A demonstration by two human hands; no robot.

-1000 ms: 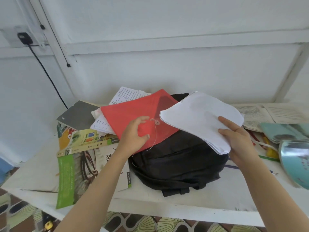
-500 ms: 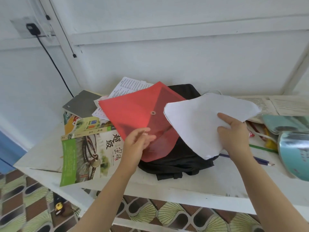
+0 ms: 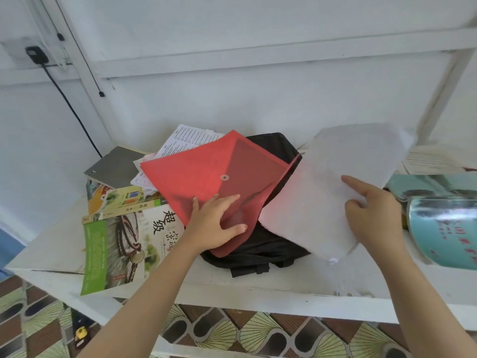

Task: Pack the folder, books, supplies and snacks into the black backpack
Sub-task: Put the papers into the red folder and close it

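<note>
Left hand (image 3: pixel 215 223) lies on the lower corner of the red folder (image 3: pixel 191 177). Its fingers are extended and spread over the top face, with the thumb also on top. Whether any finger reaches under the folder cannot be told.

Right hand (image 3: pixel 374 218) grips the stack of white paper (image 3: pixel 317 202) at its right edge. The index finger and thumb lie on the top sheet; the other fingers are hidden behind the stack.

Folder details:
- Type: plastic envelope with a round button closure near its middle.
- Position: lying across the top of the black backpack (image 3: pixel 258 250), tilted.
- Left part: opaque red.
- Right part: the opened flap, translucent and darker where the backpack shows through it.

The paper stack is blurred. It sits over the right side of the backpack, and its upper left edge meets the folder's open flap. The backpack lies flat on the white table (image 3: pixel 258 288), and only its upper end and front edge show.

To the left of the backpack:
- a green-covered book (image 3: pixel 121 244), nearest the table's front edge;
- more books beneath and behind it;
- a grey notebook (image 3: pixel 113 166);
- printed sheets (image 3: pixel 185 138), partly under the folder.

To the right of the backpack, a curled teal book (image 3: pixel 444 228) lies just beside the right hand.
</note>
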